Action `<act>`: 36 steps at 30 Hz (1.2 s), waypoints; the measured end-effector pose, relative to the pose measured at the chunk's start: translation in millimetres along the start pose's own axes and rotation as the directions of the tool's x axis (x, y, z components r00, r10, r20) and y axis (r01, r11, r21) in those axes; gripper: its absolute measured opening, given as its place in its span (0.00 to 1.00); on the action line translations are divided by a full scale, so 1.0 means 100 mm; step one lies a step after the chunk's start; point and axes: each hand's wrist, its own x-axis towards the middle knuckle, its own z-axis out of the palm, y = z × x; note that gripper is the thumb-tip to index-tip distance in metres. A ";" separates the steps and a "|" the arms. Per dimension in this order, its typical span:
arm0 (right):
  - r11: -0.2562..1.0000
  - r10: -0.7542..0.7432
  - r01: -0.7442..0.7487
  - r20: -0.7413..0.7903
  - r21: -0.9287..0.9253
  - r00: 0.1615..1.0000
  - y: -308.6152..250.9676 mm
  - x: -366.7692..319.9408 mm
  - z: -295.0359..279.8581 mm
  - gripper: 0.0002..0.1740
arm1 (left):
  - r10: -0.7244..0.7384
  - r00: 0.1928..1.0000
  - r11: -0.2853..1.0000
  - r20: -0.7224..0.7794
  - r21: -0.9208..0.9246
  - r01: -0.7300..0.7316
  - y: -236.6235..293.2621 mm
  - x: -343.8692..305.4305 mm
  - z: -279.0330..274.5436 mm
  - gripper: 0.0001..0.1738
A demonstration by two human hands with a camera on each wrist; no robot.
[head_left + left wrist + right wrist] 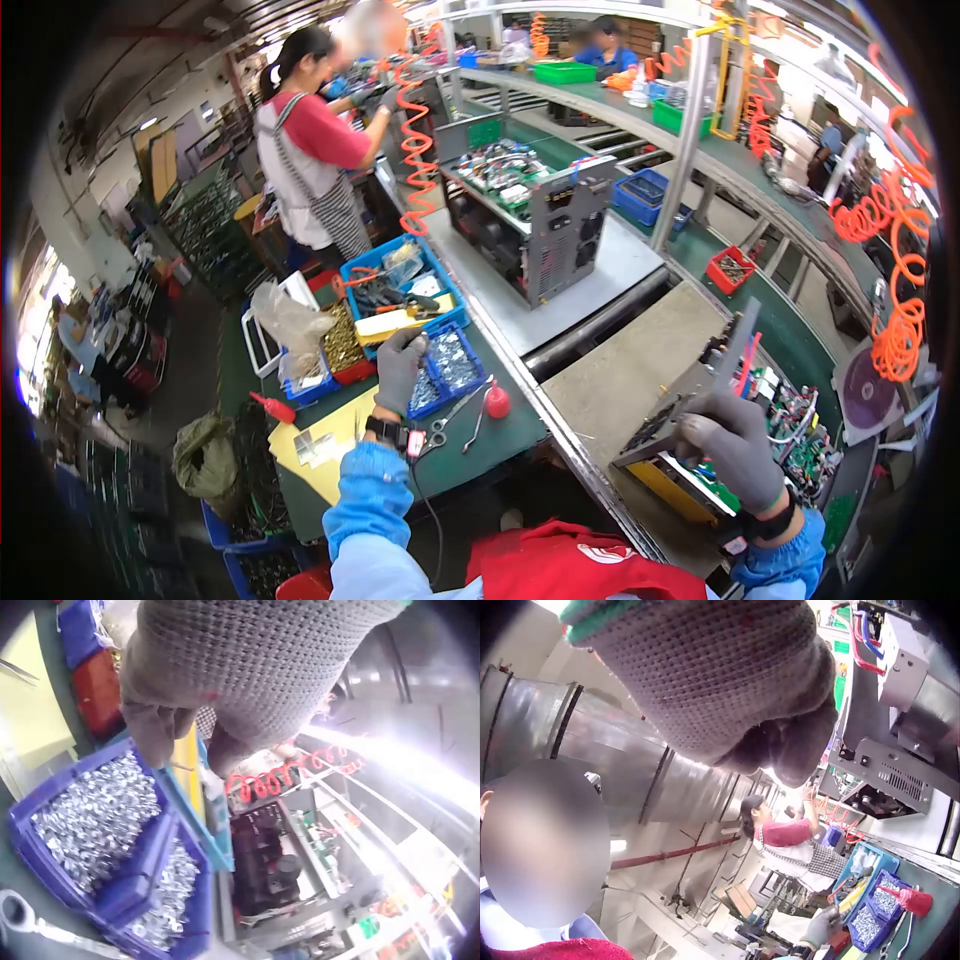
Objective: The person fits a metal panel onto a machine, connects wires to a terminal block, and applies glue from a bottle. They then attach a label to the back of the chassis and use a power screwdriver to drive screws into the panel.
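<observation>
My gloved left hand (402, 372) is over the near end of the parts bins, its fingers bent downward. Beside it are the blue bins of small metal parts (455, 362), seen from above in the left wrist view. A short thin piece (181, 766) shows by the left fingertips; I cannot tell whether they pinch it. My gloved right hand (735, 450), fingers curled in and nothing visible in them, is above an opened dark-cased unit (668, 425) with exposed circuit boards and wires (800, 430). In the right wrist view the curled fingers (802, 750) fill the top.
A second unit (568, 235) stands on the metal conveyor plate (630, 285). A blue tray (455, 308) holds tools; a ring spanner (64, 934), scissors (437, 436) and a red bottle (497, 402) lie nearer. Orange coiled hoses (415, 150) hang overhead. Another person (310, 150) stands at the far left.
</observation>
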 end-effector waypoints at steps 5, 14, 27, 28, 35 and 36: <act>0.997 0.072 -0.071 0.180 -0.008 0.981 -0.01 0.19 0.03 0.16 | 0.219 0.917 0.974 0.334 -0.123 -0.188 1.34 -0.99 1.27 0.11; 0.990 -0.005 -0.014 0.132 0.137 0.991 0.08 0.03 -0.42 0.13 | 0.712 0.573 0.624 0.407 0.008 -0.781 1.79 -1.82 2.34 0.10; 0.988 -0.064 0.025 0.256 0.152 0.965 0.21 -0.06 -1.02 0.15 | 0.701 0.477 0.568 0.531 -0.011 -0.823 1.92 -2.03 2.70 0.13; 0.986 -0.065 0.021 0.264 0.168 0.962 0.22 -0.05 -1.03 0.15 | 0.666 0.515 0.632 0.540 -0.040 -0.774 1.92 -2.04 2.70 0.14; 0.972 -0.162 0.108 0.261 0.209 0.951 0.31 -0.02 -1.14 0.14 | 0.296 0.618 0.954 0.728 -0.193 -0.230 2.04 -2.00 2.74 0.15; 0.961 -0.200 0.141 0.247 0.238 0.948 0.32 -0.02 -1.18 0.13 | 0.266 0.602 0.961 0.753 -0.159 -0.226 2.12 -2.01 2.77 0.16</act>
